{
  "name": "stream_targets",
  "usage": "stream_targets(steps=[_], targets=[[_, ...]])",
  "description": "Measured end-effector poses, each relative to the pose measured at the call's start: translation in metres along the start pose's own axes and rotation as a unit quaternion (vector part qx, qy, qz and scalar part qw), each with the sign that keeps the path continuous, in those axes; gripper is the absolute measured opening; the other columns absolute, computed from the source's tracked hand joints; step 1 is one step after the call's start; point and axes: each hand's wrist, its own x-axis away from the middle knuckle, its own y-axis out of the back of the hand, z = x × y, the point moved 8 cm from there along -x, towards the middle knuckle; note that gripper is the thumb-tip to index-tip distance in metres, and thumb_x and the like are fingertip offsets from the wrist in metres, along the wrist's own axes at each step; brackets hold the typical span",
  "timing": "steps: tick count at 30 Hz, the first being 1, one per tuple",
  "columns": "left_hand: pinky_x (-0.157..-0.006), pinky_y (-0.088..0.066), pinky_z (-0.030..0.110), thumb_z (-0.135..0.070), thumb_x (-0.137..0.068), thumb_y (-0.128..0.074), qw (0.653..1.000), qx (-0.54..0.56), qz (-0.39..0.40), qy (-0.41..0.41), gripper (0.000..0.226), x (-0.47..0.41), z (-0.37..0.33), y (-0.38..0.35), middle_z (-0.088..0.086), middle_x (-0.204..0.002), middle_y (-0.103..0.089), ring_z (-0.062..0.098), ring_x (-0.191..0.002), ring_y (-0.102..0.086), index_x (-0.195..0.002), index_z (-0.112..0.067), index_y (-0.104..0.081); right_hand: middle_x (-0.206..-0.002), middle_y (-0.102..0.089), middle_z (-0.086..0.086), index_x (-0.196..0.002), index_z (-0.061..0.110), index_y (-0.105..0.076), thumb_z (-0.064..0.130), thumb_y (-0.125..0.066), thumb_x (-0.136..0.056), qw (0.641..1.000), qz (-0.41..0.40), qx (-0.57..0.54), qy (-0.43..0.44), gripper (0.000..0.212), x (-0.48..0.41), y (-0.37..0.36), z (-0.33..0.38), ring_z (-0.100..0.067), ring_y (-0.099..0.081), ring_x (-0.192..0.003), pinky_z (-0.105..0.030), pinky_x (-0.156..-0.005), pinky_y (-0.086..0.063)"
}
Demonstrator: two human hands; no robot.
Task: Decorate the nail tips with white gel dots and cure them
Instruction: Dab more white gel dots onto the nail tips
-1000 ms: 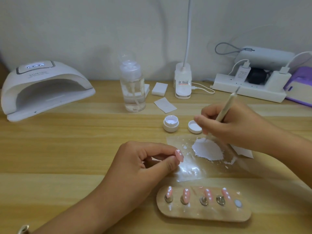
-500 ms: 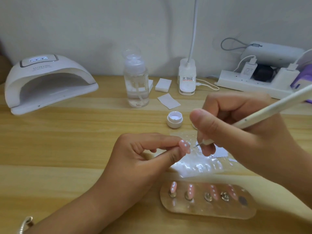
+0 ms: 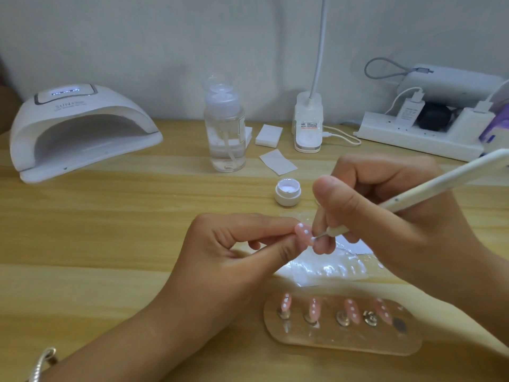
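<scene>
Just in front of the gel pot (image 3: 288, 192), the left hand (image 3: 234, 252) pinches a pink nail tip (image 3: 303, 234) while the right hand (image 3: 385, 216) pinches a pen (image 3: 413, 197) whose point meets it; a light, brief touch should keep the dot round.

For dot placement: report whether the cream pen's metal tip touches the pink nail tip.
Touching: head view shows the metal tip meeting the pink nail tip.

The dotting pen (image 3: 440, 183) runs off the right edge. The right hand (image 3: 407, 230) covers much of the glossy film (image 3: 330, 271) at centre. The lamp stem (image 3: 319, 51) leaves the top edge; its base label (image 3: 311, 125) is unreadable.
</scene>
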Motion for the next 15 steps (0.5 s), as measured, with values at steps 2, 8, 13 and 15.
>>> stream_targets(steps=[2, 8, 13, 15], targets=[[-0.070, -0.049, 0.048, -0.024, -0.081, -0.075, 1.000, 0.003, 0.002, 0.001, 0.008, -0.0001, 0.0002, -0.0004, 0.008, -0.080, -0.076, 0.034, -0.072, -0.060, -0.086, -0.026, -0.081, -0.054, -0.065, -0.003, -0.061, 0.009, -0.056, 0.020, -0.064, -0.095, 1.000, -0.002, 0.003, -0.002, 0.037, -0.0003, -0.0002, -0.0005, -0.016, -0.065, -0.047, -0.012, -0.047, -0.044], [-0.076, -0.051, 0.057, -0.022, -0.083, -0.075, 1.000, 0.011, 0.005, 0.011, 0.008, -0.0009, 0.0018, -0.0010, 0.004, -0.083, -0.077, 0.039, -0.077, -0.066, -0.086, -0.023, -0.082, -0.052, -0.063, 0.000, -0.061, 0.007, -0.056, 0.023, -0.059, -0.089, 1.000, -0.009, 0.002, -0.011, 0.034, -0.0006, -0.0008, -0.0011, -0.016, -0.065, -0.045, -0.012, -0.047, -0.043], [-0.073, -0.051, 0.055, -0.022, -0.083, -0.075, 1.000, 0.007, 0.004, 0.008, 0.008, -0.0015, 0.0016, -0.0003, 0.006, -0.081, -0.077, 0.039, -0.075, -0.064, -0.086, -0.023, -0.082, -0.051, -0.063, 0.001, -0.061, 0.007, -0.057, 0.024, -0.060, -0.089, 1.000, -0.007, 0.006, -0.016, 0.033, -0.0009, -0.0013, -0.0018, -0.016, -0.065, -0.045, -0.013, -0.047, -0.043], [-0.074, -0.051, 0.055, -0.023, -0.083, -0.075, 1.000, 0.005, 0.003, 0.007, 0.008, -0.0015, 0.0013, -0.0005, 0.003, -0.081, -0.077, 0.037, -0.074, -0.064, -0.086, -0.024, -0.082, -0.051, -0.063, 0.001, -0.061, 0.006, -0.057, 0.024, -0.060, -0.089, 1.000, -0.008, 0.005, -0.017, 0.033, -0.0009, -0.0013, -0.0021, -0.016, -0.064, -0.045, -0.013, -0.047, -0.044]])
